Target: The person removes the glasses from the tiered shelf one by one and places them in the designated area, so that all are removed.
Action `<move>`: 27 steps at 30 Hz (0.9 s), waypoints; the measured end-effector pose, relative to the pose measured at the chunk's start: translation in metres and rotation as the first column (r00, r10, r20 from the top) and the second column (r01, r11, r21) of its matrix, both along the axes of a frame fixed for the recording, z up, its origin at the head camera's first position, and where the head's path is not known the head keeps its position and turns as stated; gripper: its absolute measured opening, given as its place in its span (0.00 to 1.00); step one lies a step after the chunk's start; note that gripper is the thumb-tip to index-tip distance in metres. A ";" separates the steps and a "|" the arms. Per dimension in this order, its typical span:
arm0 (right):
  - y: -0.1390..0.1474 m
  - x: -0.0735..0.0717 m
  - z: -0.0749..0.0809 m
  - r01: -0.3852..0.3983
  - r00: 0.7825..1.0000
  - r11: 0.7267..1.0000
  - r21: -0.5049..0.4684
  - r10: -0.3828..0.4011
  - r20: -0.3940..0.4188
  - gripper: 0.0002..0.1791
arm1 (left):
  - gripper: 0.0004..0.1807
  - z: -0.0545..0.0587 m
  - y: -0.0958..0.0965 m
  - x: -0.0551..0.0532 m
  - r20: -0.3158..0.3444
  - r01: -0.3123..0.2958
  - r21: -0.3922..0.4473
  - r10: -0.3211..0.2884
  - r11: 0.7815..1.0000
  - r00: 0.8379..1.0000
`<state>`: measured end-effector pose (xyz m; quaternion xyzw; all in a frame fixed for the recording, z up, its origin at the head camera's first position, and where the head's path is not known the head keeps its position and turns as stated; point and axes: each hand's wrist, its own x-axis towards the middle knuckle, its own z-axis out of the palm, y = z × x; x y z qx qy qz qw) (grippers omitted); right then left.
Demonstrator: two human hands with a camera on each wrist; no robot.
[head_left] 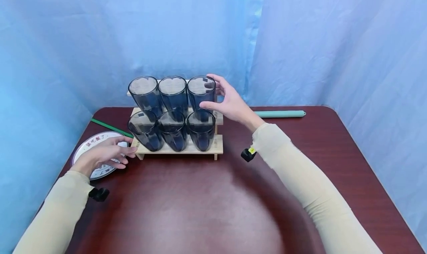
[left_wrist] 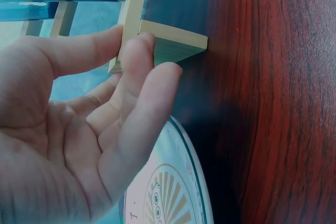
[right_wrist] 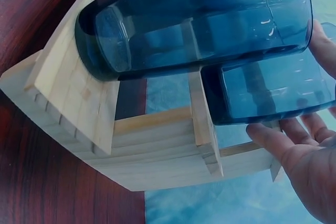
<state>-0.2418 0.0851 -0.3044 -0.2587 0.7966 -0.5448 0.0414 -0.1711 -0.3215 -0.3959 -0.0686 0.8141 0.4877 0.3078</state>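
Observation:
A tiered wooden rack (head_left: pixel 217 144) holds several dark blue-tinted glasses, three on the lower tier and three above. My right hand (head_left: pixel 230 102) holds the upper right glass (head_left: pixel 201 96), thumb at the front and fingers round the far side. In the right wrist view the fingertips lie along this glass (right_wrist: pixel 268 90), its base by the rack's upper tier; a lower-tier glass (right_wrist: pixel 173 30) stands nearer the camera. At the rack's lower left corner, my left hand (head_left: pixel 106 152) pinches the end of the board (left_wrist: pixel 134 11) between thumb and fingers.
A white plate (head_left: pixel 81 147) with red characters lies beneath the left hand, partly covered by it. Behind it a thin green stick (head_left: pixel 111 127) reaches toward the rack. A mint-green rod (head_left: pixel 280 114) lies near the table's back edge. Blue curtains (head_left: pixel 186 31) surround the dark red table (head_left: pixel 200 194).

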 end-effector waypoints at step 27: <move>0.011 -0.034 -0.024 -0.015 1.000 1.000 -0.018 0.015 -0.015 0.49 | 0.43 -0.008 0.010 -0.005 -0.018 -0.058 0.012 0.058 0.998 0.998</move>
